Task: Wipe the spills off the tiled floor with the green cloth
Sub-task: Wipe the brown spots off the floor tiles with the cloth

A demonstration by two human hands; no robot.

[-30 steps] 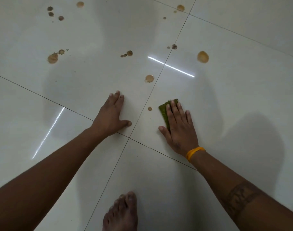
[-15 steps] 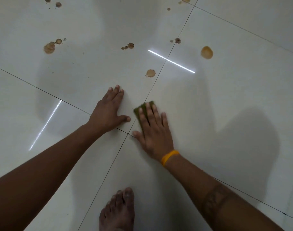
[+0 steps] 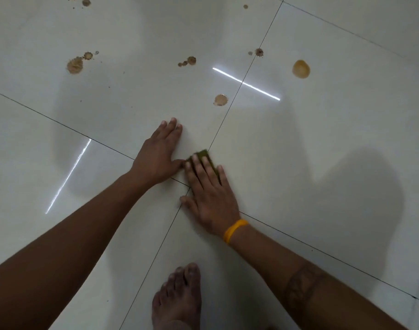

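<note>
Two hands: both lie flat on the tiled floor, close together near the crossing of the grout lines
Right hand: fingers straight and spread, palm down, pressing the green cloth against the tile; it grips nothing by curling, it only presses; a yellow wristband sits on the wrist and a dark band marking shows on the forearm
Green cloth: mostly hidden under the right fingers, with only its far edge showing beyond the fingertips, right at the grout line
Left hand: open, fingers straight and together, palm resting on the tile just beside the cloth; its thumb reaches toward the right index finger, and I cannot tell if they touch
Spills: brown drops lie farther out, well apart from the cloth, with one round drop nearest beside the grout line, a larger amber drop to the right, a small cluster in the middle and a splattered patch to the left
Bare foot: at the bottom edge, toes pointing toward the hands
</note>
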